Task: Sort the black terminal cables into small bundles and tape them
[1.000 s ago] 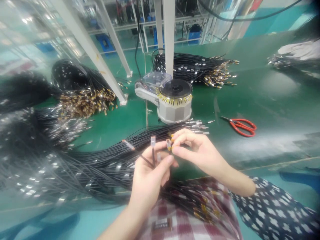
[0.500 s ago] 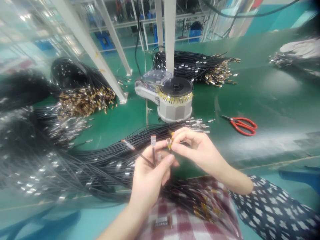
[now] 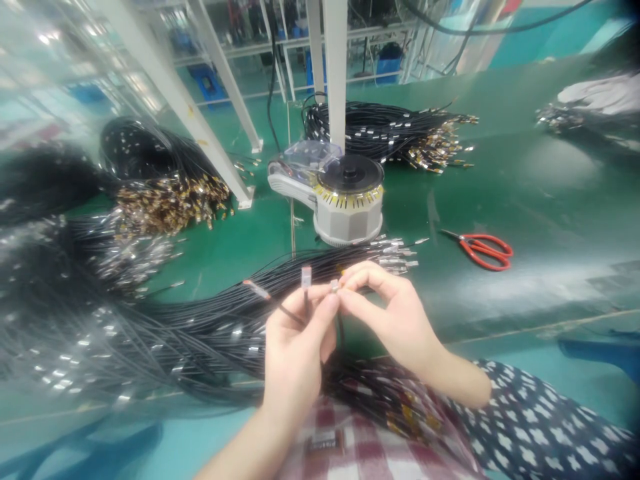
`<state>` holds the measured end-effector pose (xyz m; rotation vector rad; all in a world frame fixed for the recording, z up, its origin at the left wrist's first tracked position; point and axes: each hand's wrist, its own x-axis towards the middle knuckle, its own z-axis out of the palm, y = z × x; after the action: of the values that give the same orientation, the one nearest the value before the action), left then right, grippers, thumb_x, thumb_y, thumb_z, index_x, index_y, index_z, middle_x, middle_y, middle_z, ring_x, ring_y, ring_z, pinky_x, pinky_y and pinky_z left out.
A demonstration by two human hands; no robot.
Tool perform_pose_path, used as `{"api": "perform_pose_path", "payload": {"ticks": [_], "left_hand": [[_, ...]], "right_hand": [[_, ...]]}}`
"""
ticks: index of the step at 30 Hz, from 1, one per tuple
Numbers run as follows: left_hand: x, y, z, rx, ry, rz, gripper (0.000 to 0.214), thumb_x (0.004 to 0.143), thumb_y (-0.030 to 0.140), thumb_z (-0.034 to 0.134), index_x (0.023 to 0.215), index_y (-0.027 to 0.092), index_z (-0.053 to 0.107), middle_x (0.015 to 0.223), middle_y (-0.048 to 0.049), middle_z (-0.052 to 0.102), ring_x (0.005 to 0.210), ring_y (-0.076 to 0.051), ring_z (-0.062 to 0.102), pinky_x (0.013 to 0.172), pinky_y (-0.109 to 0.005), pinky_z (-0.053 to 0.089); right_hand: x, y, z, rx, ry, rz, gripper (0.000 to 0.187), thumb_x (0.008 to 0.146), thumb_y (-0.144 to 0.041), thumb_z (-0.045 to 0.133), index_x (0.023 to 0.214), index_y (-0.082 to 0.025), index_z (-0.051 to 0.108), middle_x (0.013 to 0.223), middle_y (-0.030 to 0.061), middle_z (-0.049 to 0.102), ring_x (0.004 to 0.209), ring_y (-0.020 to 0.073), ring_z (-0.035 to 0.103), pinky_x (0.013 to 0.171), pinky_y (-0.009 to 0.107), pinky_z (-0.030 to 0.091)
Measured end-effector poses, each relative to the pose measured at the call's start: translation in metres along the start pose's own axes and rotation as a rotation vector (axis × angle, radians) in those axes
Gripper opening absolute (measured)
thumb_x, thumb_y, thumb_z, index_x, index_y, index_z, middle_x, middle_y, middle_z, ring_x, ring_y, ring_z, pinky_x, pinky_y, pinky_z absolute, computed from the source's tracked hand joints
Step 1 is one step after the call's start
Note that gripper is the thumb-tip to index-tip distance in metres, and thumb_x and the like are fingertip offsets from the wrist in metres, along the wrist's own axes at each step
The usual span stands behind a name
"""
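Note:
My left hand is closed around several thin black cables. Two of their ends stick up from it: an upright pale connector with an orange tip, and a slanted one to its left. A third small connector sits between my left thumb and index finger, partly hidden. The thumb and index finger of my right hand pinch together at this third connector. A speck of yellow shows by the right fingertips, most of it covered. Below the hands, a bunch of black cables with yellow-wrapped ends lies over the checked apron.
A round tape dispenser with yellow tape pieces stands ahead on the green table. Red-handled scissors lie right of it. Black cable bundles spread left, and another bundle lies behind the dispenser. White posts rise behind.
My left thumb and right fingertips have come together over the third connector, covering more of it and of the yellow piece seen there before. The two other connectors stay nearly in place.

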<state>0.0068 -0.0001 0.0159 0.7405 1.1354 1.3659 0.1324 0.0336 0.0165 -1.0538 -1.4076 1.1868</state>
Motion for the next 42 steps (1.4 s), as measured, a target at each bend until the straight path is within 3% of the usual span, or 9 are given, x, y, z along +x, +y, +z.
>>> {"api": "perform_pose_path", "payload": {"ticks": [3, 6, 9, 13, 22, 29, 35, 42], "left_hand": [[0.004, 0.003, 0.002, -0.009, -0.013, -0.013, 0.011, 0.081, 0.025, 0.070, 0.076, 0.015, 0.069, 0.050, 0.0051, 0.052, 0.035, -0.001, 0.032, 0.037, -0.018, 0.020], [0.004, 0.004, 0.001, -0.012, -0.053, -0.032, 0.011, 0.083, 0.027, 0.067, 0.083, 0.016, 0.068, 0.055, 0.0033, 0.057, 0.036, -0.002, 0.034, 0.039, -0.019, 0.021], [0.002, 0.006, -0.001, -0.040, -0.069, -0.085, 0.017, 0.077, 0.026, 0.074, 0.089, 0.018, 0.064, 0.058, 0.0048, 0.056, 0.038, -0.002, 0.033, 0.039, -0.017, 0.022], [0.003, 0.009, -0.003, -0.056, -0.055, -0.182, 0.024, 0.067, 0.018, 0.081, 0.071, 0.015, 0.058, 0.057, 0.0066, 0.051, 0.039, 0.000, 0.032, 0.039, -0.015, 0.022], [0.005, 0.011, -0.007, -0.091, -0.054, -0.204, 0.022, 0.068, 0.017, 0.080, 0.066, 0.013, 0.059, 0.057, 0.0009, 0.062, 0.036, 0.001, 0.034, 0.039, -0.014, 0.023], [0.005, 0.012, -0.005, -0.081, -0.059, -0.192, 0.023, 0.065, 0.019, 0.082, 0.064, 0.013, 0.059, 0.056, 0.0014, 0.061, 0.036, 0.000, 0.034, 0.039, -0.015, 0.022], [0.005, 0.010, -0.006, -0.057, -0.063, -0.159, 0.019, 0.068, 0.021, 0.079, 0.068, 0.012, 0.062, 0.059, -0.0004, 0.063, 0.038, 0.000, 0.033, 0.041, -0.017, 0.021], [0.005, 0.007, -0.009, -0.023, -0.111, -0.146, 0.015, 0.074, 0.023, 0.074, 0.072, 0.012, 0.063, 0.061, -0.0035, 0.066, 0.038, -0.001, 0.035, 0.042, -0.018, 0.021]], "right_hand": [[-0.001, 0.000, 0.000, 0.034, -0.005, 0.014, 0.017, 0.081, -0.019, 0.065, 0.065, -0.020, 0.060, 0.077, 0.0015, 0.061, 0.082, 0.0178, 0.059, 0.082, 0.033, 0.046], [-0.001, 0.000, -0.001, 0.056, -0.004, 0.019, 0.016, 0.080, -0.019, 0.066, 0.065, -0.020, 0.060, 0.076, 0.0011, 0.061, 0.081, 0.0179, 0.059, 0.082, 0.033, 0.046], [-0.001, 0.002, -0.001, 0.051, -0.002, 0.015, 0.015, 0.079, -0.018, 0.067, 0.066, -0.020, 0.061, 0.079, 0.0014, 0.062, 0.083, 0.0177, 0.059, 0.084, 0.033, 0.045], [-0.001, 0.004, -0.001, 0.042, -0.005, -0.001, 0.012, 0.080, -0.020, 0.067, 0.068, -0.020, 0.063, 0.082, 0.0019, 0.063, 0.087, 0.0178, 0.060, 0.087, 0.033, 0.044], [-0.001, 0.005, -0.008, 0.038, -0.079, 0.045, 0.021, 0.091, -0.031, 0.053, 0.097, -0.020, 0.070, 0.104, 0.0066, 0.066, 0.104, 0.0195, 0.060, 0.097, 0.035, 0.043], [0.003, 0.007, -0.004, 0.130, -0.034, 0.006, 0.005, 0.080, -0.023, 0.068, 0.078, -0.019, 0.067, 0.091, 0.0044, 0.066, 0.096, 0.0196, 0.061, 0.094, 0.036, 0.043], [0.006, 0.004, -0.003, 0.170, -0.060, -0.020, 0.014, 0.080, -0.019, 0.067, 0.067, -0.019, 0.064, 0.076, 0.0010, 0.065, 0.085, 0.0167, 0.060, 0.090, 0.034, 0.042], [0.009, 0.007, -0.005, 0.304, -0.185, 0.110, 0.017, 0.081, -0.025, 0.068, 0.066, -0.019, 0.064, 0.072, 0.0000, 0.061, 0.077, 0.0155, 0.058, 0.079, 0.032, 0.045]]}}
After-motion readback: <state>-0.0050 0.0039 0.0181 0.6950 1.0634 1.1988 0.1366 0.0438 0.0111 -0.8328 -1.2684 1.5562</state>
